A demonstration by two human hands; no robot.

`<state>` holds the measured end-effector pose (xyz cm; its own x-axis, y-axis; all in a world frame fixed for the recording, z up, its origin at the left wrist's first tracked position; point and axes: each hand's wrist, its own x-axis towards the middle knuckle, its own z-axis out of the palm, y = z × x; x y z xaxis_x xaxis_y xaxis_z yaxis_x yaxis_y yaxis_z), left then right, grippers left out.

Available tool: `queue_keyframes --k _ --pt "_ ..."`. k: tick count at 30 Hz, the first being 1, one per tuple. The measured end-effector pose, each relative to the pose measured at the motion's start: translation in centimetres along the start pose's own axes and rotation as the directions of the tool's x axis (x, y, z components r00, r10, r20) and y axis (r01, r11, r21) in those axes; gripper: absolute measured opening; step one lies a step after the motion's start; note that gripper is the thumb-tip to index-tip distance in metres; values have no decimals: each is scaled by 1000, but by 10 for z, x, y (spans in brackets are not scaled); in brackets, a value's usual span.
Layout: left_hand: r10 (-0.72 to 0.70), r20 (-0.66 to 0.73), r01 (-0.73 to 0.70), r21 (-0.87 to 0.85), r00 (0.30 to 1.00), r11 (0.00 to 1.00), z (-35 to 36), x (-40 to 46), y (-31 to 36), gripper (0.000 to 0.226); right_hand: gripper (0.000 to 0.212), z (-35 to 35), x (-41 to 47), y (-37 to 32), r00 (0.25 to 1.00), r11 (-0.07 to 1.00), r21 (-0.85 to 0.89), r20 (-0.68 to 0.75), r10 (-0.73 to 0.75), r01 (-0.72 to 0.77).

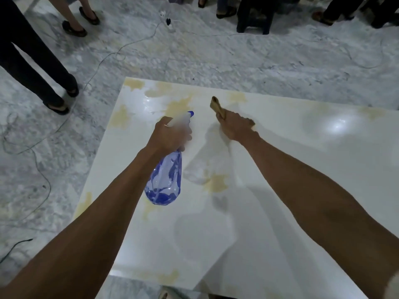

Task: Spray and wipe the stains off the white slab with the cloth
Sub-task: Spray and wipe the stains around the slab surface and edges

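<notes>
A large glossy white slab lies on the floor, marked with yellowish-brown stains near its middle, along its far left corner and at its near edge. My left hand grips the white trigger head of a clear blue spray bottle, nozzle pointing toward the stains at the far edge. My right hand holds a bunched tan cloth above the slab, one end sticking out past my fist. Both arms reach out over the slab.
The slab rests on a grey marbled floor. Thin cables trail across the floor to the left and behind. Several people's legs and feet stand at the left and along the far edge, next to a dark stool.
</notes>
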<state>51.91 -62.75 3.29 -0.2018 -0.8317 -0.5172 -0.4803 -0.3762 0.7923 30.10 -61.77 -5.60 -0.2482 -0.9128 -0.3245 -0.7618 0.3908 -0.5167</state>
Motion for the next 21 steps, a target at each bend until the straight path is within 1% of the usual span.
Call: queue_keyframes --k 1,3,4,5,7,9,12,15,18,21 --pt "1 -6 -1 0 1000 1000 -1 1 -4 42 43 12 11 1 997 994 -108 71 4 3" --pt "11 -6 -11 1 1000 1000 -4 -1 -15 39 60 50 24 13 972 954 -299 224 68 2" --pt "18 -1 -18 4 1000 1000 -7 -3 -19 37 64 69 25 21 965 932 -361 247 84 12" --pt "24 4 -24 9 1000 1000 -9 -5 -25 36 65 88 27 30 968 925 -380 238 84 13" --pt "24 8 -24 22 1000 999 -14 -11 -36 36 64 111 17 40 985 925 -379 163 52 14" --pt "26 19 -26 33 999 999 -18 -23 -45 35 66 122 -6 42 991 908 -414 134 -5 61" --pt "53 29 -54 37 998 998 -25 -48 -62 22 70 138 -52 45 992 891 -440 96 -76 111" --pt "51 30 -53 45 998 998 -28 -67 -78 18 71 167 -97 51 992 875 -470 98 -82 119" --pt "60 49 -62 37 997 997 -33 -101 -97 18 73 197 -163 54 991 897 -423 70 -112 131" --pt "44 78 -46 23 996 999 -37 -138 -119 19 69 224 -232 52 989 884 -446 110 -97 136"
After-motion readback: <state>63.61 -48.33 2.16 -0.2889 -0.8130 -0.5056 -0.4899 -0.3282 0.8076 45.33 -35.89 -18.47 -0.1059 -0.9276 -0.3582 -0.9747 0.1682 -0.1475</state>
